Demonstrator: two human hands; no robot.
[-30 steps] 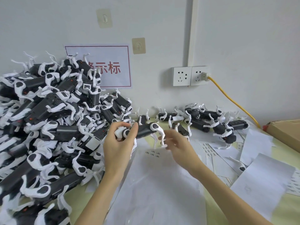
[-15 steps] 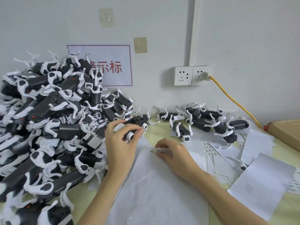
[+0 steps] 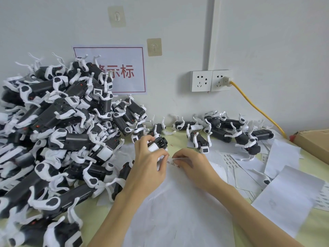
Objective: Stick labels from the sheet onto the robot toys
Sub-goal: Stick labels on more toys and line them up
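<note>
A: Status on the labelling?

B: Change since a second ago: the left hand [image 3: 147, 168] has brought the small black-and-white plastic robot dog toy [image 3: 159, 143] down from mid-air to just above the desk [image 3: 179, 139], turned end-on. The right hand [image 3: 192, 167] has let go of the toy's leg and dropped to the white label sheet [image 3: 178, 202].

A: Grip state?

B: Left hand clamped round the toy, fingers curled over the body. Right hand down on the top edge of the sheet, fingertips pinching at the row of small printed labels [image 3: 173, 162]. The two hands are nearly touching. Can't tell if a label is lifted yet; too small.

A: So where are we in the cycle?

B: My read: the pick step, peeling one label, with the toy held right beside it to receive it. Sticking not yet done for this unit.

A: Containers?

B: Only one, a brown cardboard box [image 3: 313, 143] at the right edge, corner only. Contents hidden. Nothing else is binned: the big heap of black-and-white robot toys [image 3: 53, 131] lies loose on the left, and a smaller loose group of toys [image 3: 222, 129] along the wall. Loose white backing sheets [image 3: 284, 193] scattered to the right.
</note>
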